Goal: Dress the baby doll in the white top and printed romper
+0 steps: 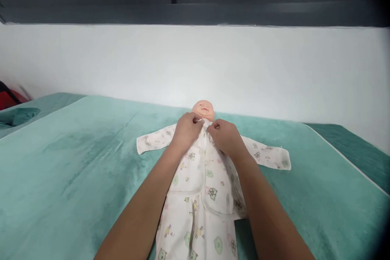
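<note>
A baby doll (203,107) lies on its back, dressed in a white top (190,170) printed with small animals and leaves. Matching trousers (195,235) cover its legs, and both sleeves stretch out to the sides. At the neckline, my left hand (187,128) pinches the top's front edge just below the doll's chin. Opposite it, my right hand (224,134) has its fingers closed on the other front edge, close to the collar. A narrow gap separates the two hands. The front edges run down the middle of the chest, and the lower right flap hangs loose.
Under the doll spreads a green plush blanket (76,162) with pale seam lines. Behind it rises a white wall (122,61) below a dark window frame (195,12) with metal bars. Something red and black (10,97) sits at the far left edge.
</note>
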Demonstrator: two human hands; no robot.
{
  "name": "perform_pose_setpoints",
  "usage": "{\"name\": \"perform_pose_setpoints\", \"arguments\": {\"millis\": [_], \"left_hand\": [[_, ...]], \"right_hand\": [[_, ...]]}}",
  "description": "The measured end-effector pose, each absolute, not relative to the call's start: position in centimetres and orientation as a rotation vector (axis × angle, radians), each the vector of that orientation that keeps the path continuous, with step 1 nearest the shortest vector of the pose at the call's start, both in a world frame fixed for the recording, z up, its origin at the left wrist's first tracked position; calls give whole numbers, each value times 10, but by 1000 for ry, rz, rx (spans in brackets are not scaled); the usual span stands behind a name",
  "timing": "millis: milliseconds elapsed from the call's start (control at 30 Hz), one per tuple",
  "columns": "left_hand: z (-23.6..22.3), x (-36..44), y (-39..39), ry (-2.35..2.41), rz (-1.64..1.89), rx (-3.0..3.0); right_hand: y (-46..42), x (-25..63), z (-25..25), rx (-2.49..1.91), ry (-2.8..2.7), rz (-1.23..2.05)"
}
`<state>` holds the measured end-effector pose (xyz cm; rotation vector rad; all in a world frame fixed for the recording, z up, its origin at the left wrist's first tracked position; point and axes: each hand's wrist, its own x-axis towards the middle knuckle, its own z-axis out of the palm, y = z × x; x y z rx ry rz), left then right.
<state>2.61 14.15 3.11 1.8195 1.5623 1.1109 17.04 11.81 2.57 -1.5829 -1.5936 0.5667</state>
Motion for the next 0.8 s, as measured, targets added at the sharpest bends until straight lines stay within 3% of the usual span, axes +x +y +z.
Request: {"name": "perform_pose_setpoints", "arguments": {"millis": [200, 400, 800], "left_hand": [[31, 25, 143, 1515, 1290, 1753], [30, 24, 145, 1315, 1397, 1500], [26, 26, 147, 1258, 1363, 1602]], "right_hand": [[132, 164, 24, -1193, -1179, 836], [139, 155, 25, -1200, -1265, 813], [136, 165, 19, -1138, -1217, 1010]]}}
